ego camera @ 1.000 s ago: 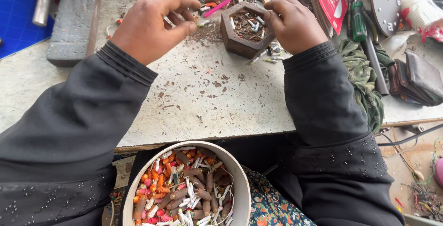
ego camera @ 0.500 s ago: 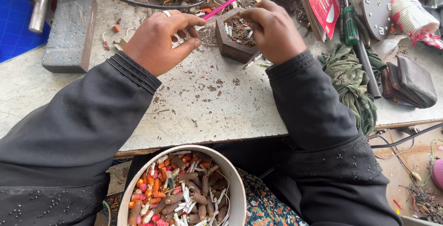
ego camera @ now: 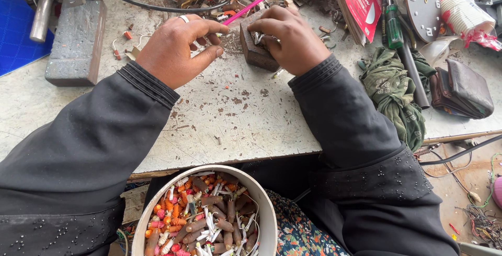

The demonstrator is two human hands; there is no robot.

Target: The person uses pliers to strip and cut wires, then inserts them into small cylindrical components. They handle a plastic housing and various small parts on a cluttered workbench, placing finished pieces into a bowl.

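Scuffed grey counter [ego camera: 219, 125] carries the brown hexagonal block [ego camera: 254, 52]. My right hand [ego camera: 287, 39] covers it, fingers curled into its hollow; my left hand [ego camera: 178, 49], just left of the block, pinches loosely, contents unclear.

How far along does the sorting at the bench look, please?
Done: the white bucket on the lap is nearly full of small components. In hand: the right hand grips the brown block; the left hand pinches something tiny beside it. Left: loose bits on the bench.
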